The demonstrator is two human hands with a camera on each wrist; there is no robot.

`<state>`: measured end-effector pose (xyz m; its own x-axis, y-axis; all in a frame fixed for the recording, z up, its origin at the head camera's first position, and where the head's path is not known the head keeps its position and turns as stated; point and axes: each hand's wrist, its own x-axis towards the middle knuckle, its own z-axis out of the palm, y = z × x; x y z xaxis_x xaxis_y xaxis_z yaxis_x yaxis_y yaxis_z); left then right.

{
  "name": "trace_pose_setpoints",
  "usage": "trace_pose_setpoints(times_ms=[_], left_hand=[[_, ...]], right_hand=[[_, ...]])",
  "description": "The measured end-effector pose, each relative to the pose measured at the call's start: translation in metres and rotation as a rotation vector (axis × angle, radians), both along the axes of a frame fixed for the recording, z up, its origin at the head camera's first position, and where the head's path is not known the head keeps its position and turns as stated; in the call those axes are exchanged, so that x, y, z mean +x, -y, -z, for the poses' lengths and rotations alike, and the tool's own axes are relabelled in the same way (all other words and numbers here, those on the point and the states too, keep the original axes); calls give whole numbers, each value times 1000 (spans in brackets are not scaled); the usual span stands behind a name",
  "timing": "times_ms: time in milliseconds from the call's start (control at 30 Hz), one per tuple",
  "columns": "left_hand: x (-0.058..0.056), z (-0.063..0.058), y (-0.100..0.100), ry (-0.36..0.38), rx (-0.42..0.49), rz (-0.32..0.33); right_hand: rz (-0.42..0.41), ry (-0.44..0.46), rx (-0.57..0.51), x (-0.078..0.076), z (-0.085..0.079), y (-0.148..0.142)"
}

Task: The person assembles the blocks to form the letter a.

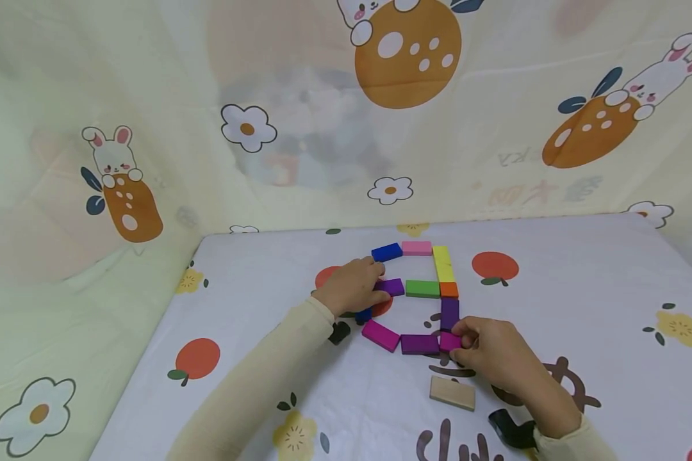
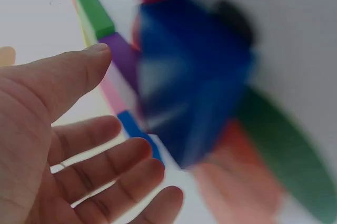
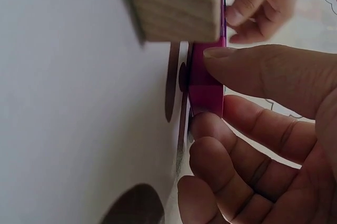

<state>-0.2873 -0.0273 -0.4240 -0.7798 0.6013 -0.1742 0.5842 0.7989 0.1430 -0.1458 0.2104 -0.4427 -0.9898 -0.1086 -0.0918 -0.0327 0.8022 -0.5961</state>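
Note:
Colored blocks lie on the white cloth as a rounded outline with a crossbar. My right hand (image 1: 498, 352) pinches a small magenta block (image 3: 206, 95) at the lower right corner, thumb on one side and fingertips on the other. It abuts a dark purple block (image 1: 450, 314) above and a purple block (image 1: 420, 344) to its left. My left hand (image 1: 350, 286) is over the left side, its fingers loosely spread. Its thumb overlaps the purple crossbar block (image 2: 122, 58), and its fingertips are near the upper blue block (image 1: 387, 252). Below the palm, another blue block (image 1: 364, 315) is partly hidden.
Pink (image 1: 417, 248), yellow (image 1: 443, 264), orange (image 1: 448, 290) and green (image 1: 423, 289) blocks continue the outline. A long magenta block (image 1: 380, 336) slants at lower left. A bare wooden block (image 1: 452, 393) lies in front, near my right wrist. A patterned curtain (image 1: 300, 192) hangs behind.

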Motion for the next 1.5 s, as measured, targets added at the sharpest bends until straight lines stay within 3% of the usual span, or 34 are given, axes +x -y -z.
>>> trace_pose_setpoints(times_ms=[167,333,600,967,1200,1500], left_hand=[[-5,-9,-26,-43,-63,93],[-9,-5,-47,-30,-128,139],[-12,5,-55,-50,-155,135],[-11,4,-57,-68,-143,139],[-10,3,-56,-40,-119,114],[-11,4,-55,-34,-109,115]], right_hand=[[10,8,-2,1,1,0],[7,8,-11,0,3,1],[1,-3,4,0,4,1],[38,-1,-29,1,-3,-8],[51,60,53,-23,-15,-14],[42,201,178,-53,-13,-12]])
